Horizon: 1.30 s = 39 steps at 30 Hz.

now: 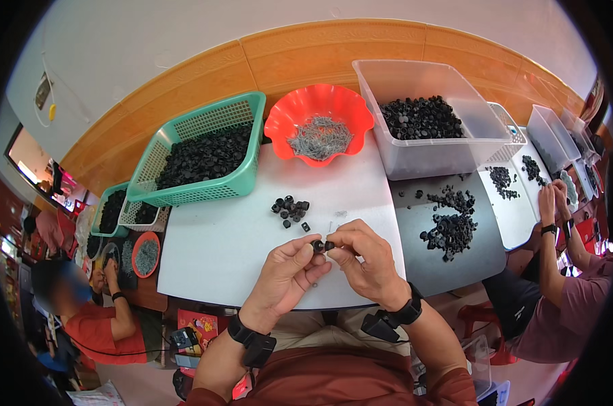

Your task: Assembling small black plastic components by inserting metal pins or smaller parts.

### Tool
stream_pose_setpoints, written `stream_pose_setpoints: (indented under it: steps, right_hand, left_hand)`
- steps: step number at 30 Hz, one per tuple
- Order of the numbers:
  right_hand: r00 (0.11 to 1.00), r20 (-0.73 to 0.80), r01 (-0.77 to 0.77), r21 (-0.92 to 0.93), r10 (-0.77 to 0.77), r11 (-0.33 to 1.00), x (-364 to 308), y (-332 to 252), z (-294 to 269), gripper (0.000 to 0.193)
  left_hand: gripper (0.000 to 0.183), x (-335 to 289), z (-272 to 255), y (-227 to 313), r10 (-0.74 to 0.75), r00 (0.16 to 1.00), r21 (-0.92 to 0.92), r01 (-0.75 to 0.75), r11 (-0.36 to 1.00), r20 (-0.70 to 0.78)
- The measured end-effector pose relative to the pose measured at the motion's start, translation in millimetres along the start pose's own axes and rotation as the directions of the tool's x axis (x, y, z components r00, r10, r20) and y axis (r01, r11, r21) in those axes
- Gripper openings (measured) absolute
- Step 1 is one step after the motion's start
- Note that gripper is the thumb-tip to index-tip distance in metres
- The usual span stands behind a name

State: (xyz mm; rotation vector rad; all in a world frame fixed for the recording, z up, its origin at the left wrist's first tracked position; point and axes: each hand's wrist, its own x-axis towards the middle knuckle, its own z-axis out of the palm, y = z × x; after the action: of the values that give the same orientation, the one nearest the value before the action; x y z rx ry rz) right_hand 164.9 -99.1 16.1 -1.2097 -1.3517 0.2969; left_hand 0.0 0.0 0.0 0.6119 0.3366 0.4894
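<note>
Over the near part of the white table (211, 250), my two hands meet at the fingertips. Between the thumb and fingers of my left hand (286, 274) is a small round black plastic part (316, 246). My right hand (368, 260) pinches another small black piece (329, 245) right beside it; whether the two touch is hard to tell. Just beyond my hands lies a small pile of black plastic parts (290, 208), with one black piece (305, 227) apart from it. A few thin metal pins (332, 224) lie close to my right fingers.
A green basket (205, 194) of black parts, a red scalloped bowl (279, 139) of metal pins and a clear bin (428, 159) of black parts stand along the back. More black parts (448, 233) lie on a grey board (414, 203). Co-workers sit at left and right.
</note>
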Motion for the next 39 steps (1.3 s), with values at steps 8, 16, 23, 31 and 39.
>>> stream_pose_setpoints:
  steps: [8, 16, 23, 31, 39]
  right_hand:
    - [0.999, 0.018, -0.028, -0.029, 0.029, 0.999, -0.6, -1.4, 0.0, 0.018]
    - [1.000, 0.023, -0.020, -0.039, 0.021, 0.999, -0.9, 0.2, 1.8, 0.020]
    - [0.999, 0.030, -0.034, -0.053, 0.036, 0.998, -1.1, 0.6, 2.5, 0.022]
    - [1.000, 0.021, -0.013, -0.080, 0.014, 0.997, -0.5, 0.1, 2.3, 0.022]
    - [0.999, 0.038, 0.014, -0.088, -0.011, 0.996, -0.2, 2.1, 0.3, 0.025]
  left_hand:
    - [0.028, 0.0, 1.2, -3.2, -0.015, 1.000, -0.007, 0.015, 1.000, -0.015]
    - [0.029, 0.2, 0.9, -3.3, -0.010, 1.000, 0.013, 0.010, 1.000, -0.028]
    - [0.029, 0.1, 3.9, -3.2, -0.010, 0.999, 0.052, 0.013, 0.999, -0.052]
    - [0.032, -1.2, 4.0, -4.2, -0.001, 0.998, 0.080, 0.005, 0.997, -0.055]
    - [0.028, -1.4, 10.3, -4.8, 0.018, 0.999, 0.121, -0.013, 0.993, -0.043]
